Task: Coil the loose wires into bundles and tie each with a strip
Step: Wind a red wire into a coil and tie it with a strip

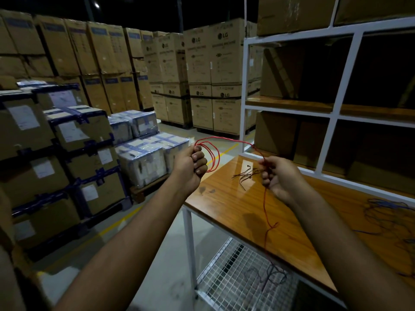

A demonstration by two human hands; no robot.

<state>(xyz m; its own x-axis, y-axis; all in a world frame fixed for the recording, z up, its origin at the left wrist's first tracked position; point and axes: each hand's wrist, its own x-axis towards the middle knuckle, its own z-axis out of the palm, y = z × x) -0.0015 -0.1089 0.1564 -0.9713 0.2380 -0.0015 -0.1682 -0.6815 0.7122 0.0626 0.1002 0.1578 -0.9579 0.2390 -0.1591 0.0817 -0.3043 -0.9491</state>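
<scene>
Left hand point(190, 167) was fisted around one red wire point(233, 140), about three loops hanging from it beyond the table point(292, 232) edge. Right hand point(277, 176) pinched that same wire above the tabletop, its tail trailing down over the front edge. One small heap of dark strips point(246, 175) lay between both hands; one blue wire tangle point(390, 212) sat far right.

A dim warehouse holds tall stacks of cardboard boxes point(202, 75) on a pale concrete floor point(170, 243) marked with yellow lines. Wrapped cartons point(143, 153) sit on pallets at left. A glossy wooden surface point(292, 225) on white legs stands before a white-framed shelf unit point(345, 70); a wire mesh shelf point(233, 277) lies beneath.
</scene>
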